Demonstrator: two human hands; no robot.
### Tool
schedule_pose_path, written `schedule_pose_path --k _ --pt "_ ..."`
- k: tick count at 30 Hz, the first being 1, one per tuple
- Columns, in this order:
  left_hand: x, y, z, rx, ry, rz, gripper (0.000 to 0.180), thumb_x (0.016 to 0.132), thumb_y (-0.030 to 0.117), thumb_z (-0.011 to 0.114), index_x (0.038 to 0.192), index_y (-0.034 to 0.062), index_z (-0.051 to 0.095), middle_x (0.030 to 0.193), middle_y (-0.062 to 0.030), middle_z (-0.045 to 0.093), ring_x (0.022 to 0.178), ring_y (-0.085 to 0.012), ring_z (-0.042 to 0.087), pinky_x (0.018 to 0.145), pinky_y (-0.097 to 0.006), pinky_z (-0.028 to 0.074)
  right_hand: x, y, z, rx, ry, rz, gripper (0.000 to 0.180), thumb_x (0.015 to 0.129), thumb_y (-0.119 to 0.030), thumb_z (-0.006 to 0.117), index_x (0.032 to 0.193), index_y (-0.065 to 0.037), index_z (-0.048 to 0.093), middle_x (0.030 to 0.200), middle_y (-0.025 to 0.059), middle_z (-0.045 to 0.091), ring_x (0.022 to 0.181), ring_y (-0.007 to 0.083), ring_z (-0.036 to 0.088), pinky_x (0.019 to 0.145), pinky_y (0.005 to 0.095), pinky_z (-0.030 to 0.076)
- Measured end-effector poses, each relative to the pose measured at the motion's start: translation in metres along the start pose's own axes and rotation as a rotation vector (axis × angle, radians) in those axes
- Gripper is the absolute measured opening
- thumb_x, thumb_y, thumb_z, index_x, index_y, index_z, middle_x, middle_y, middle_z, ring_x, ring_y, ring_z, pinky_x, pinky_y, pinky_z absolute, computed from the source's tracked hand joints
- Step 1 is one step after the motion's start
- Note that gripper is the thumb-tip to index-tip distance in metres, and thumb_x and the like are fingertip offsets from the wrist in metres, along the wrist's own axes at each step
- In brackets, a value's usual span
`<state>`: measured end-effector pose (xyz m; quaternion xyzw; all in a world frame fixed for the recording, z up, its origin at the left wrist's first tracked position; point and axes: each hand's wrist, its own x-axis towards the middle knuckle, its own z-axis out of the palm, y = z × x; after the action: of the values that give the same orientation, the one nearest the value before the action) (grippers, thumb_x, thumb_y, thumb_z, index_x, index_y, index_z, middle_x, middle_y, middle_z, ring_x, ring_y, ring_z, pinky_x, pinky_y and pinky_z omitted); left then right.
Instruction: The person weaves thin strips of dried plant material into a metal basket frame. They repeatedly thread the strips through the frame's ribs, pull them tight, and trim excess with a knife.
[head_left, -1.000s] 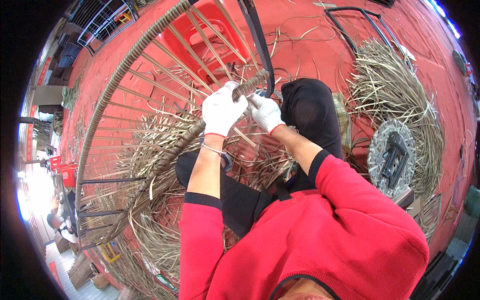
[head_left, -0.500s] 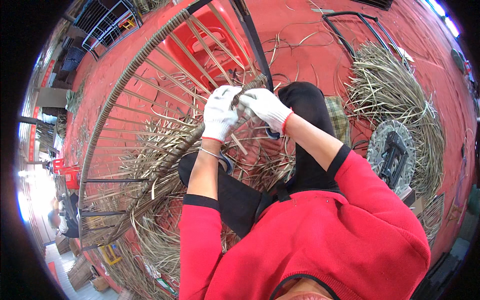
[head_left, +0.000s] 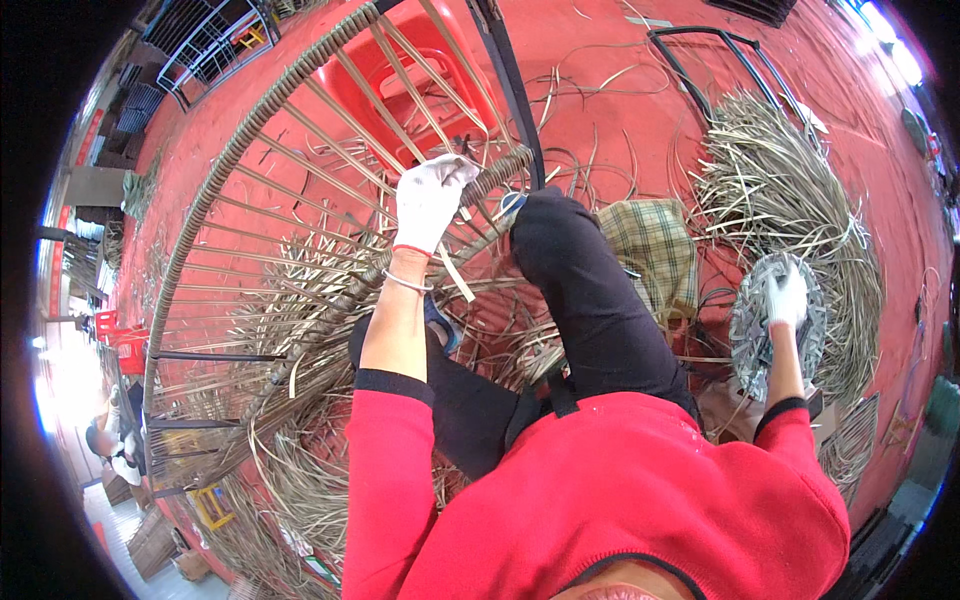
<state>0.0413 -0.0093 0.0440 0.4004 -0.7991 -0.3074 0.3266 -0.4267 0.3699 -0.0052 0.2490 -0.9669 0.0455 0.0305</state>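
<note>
Meanwhile, left hand (head_left: 428, 203) pinches a pale strip (head_left: 455, 268) against the woven frame (head_left: 300, 120).

Red sweater (head_left: 620, 490), white gloves (head_left: 428, 200), tan-green plaid cushion (head_left: 655, 245), red floor (head_left: 600, 40).

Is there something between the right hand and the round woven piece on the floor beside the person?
Nothing visible: the right hand already rests on the round woven piece, with loose strips lying around it.
</note>
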Motion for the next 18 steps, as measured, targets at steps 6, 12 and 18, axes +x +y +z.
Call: schedule_pose_path --k 6,12,18 --pt "0.001 0.0 0.001 0.087 0.017 -0.034 0.024 0.092 0.029 0.07 0.094 0.0072 0.078 0.083 -0.0139 0.072 0.078 -0.0279 0.072 0.072 -0.039 0.053 -0.04 0.14 0.108 -0.2 -0.114 0.332 0.074 0.088 -0.047 0.067 0.15 -0.013 0.046 0.129 0.0241 0.066 0.115 0.0389 0.067 0.097 0.0494 0.053" --pt "-0.004 0.003 0.004 0.024 0.111 -0.119 0.023 0.093 0.025 0.067 0.093 0.0046 0.078 0.087 -0.0114 0.074 0.081 -0.0224 0.072 0.076 -0.033 0.053 0.005 0.139 0.122 0.475 -0.018 0.661 0.091 0.069 -0.021 0.082 0.148 -0.001 0.042 0.12 0.0162 0.068 0.096 0.0278 0.069 0.086 0.0395 0.055" --pt "0.006 -0.009 -0.001 -0.173 0.032 -0.181 0.023 0.098 0.022 0.064 0.096 0.0009 0.073 0.091 -0.0075 0.077 0.088 -0.0142 0.072 0.084 -0.031 0.054 -0.038 0.003 0.013 1.218 -0.255 0.122 0.021 0.089 -0.003 0.071 0.105 -0.008 0.06 0.08 -0.0008 0.059 0.059 0.01 0.054 0.055 0.0271 0.046"
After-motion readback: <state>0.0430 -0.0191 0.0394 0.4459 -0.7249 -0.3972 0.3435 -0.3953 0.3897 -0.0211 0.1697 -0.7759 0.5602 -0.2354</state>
